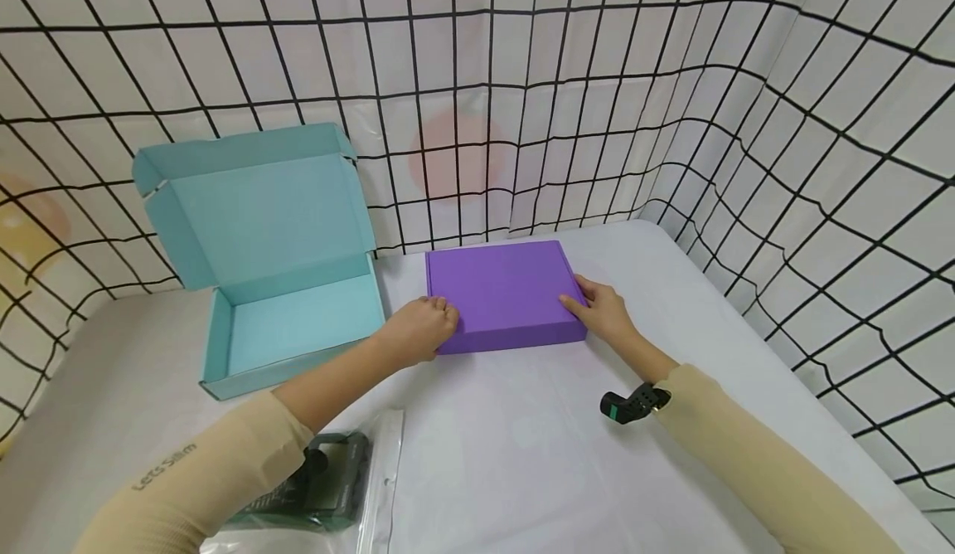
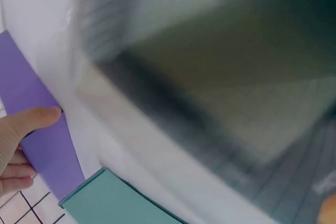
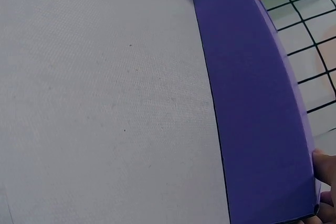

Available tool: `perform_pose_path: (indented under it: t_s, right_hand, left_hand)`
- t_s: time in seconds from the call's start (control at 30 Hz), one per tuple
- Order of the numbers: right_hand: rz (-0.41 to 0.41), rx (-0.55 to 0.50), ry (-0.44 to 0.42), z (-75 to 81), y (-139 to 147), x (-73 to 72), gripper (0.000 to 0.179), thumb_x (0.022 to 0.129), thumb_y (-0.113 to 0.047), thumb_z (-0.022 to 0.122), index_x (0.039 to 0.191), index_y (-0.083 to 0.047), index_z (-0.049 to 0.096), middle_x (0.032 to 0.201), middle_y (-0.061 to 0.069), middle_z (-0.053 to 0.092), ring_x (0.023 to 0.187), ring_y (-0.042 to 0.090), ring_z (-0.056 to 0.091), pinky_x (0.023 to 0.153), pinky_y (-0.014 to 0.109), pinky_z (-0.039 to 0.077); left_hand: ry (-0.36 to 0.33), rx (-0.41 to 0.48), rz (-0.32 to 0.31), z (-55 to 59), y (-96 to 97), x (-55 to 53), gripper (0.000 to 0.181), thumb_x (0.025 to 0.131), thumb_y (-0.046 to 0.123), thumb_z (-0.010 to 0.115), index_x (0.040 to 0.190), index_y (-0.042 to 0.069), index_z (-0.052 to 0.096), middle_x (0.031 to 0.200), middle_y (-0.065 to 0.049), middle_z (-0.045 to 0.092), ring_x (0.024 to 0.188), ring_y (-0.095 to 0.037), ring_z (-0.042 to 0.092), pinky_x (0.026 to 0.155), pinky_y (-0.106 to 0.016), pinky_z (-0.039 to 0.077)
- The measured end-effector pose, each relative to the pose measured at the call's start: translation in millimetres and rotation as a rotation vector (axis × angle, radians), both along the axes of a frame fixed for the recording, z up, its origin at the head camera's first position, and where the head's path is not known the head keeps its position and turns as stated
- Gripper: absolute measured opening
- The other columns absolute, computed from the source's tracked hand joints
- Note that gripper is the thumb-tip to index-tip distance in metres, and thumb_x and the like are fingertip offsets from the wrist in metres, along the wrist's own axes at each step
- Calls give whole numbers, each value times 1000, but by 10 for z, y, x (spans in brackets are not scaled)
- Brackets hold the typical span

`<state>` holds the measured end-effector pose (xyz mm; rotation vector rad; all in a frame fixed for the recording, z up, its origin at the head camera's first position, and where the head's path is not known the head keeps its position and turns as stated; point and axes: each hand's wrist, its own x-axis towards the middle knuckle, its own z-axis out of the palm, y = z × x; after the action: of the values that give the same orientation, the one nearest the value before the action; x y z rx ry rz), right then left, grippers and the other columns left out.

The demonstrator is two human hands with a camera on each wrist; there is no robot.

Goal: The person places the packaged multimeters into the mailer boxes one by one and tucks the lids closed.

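A closed purple cardboard box (image 1: 503,289) lies flat on the white-covered table. At its left front corner my left hand (image 1: 421,328) grips it, thumb on the front face and fingers round the left side in the left wrist view. My right hand (image 1: 603,312) holds the right end, thumb over the top edge and fingers along the side. In the right wrist view the box's front face (image 3: 257,98) shows long and plain, with the right thumb at its upper edge. Left of it stands a teal box (image 1: 298,322), lid raised, nothing inside.
Under my left forearm lies a clear plastic bag (image 1: 384,471) with a dark object (image 1: 343,475) in it; it looms blurred in the left wrist view. Black wire grid (image 1: 455,85) runs behind and along the right of the table (image 1: 507,454). A black strap (image 1: 634,405) sits on my right wrist.
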<state>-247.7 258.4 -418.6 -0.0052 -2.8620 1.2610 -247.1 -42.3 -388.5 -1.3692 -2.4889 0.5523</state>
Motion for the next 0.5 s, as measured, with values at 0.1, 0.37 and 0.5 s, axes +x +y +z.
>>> perform_pose_path:
  t_s: [0.1,0.37,0.5]
  right_hand:
    - [3,-1,10,3,-10,-11,59,91,-20,58,136,10,34,134,29,40,120,38,45,93,41,43]
    - [-12,-2,-26,-1,0,-14,61,92,-22,58,139,7,31,137,28,37,123,37,42,96,41,41]
    - [-17,-6,-39,10,0,2,62,92,-24,57,139,6,31,138,27,36,124,37,41,96,41,41]
  left_hand:
    - [49,36,9,-40,1,23,40,69,25,80,93,0,59,79,-9,61,75,-20,61,68,-30,53]
    - [89,113,72,-140,17,106,32,77,16,71,98,-2,56,91,-17,62,87,-27,63,77,-33,53]
    - [128,94,60,-141,42,99,25,78,12,70,95,-2,57,91,-18,65,88,-28,65,76,-34,54]
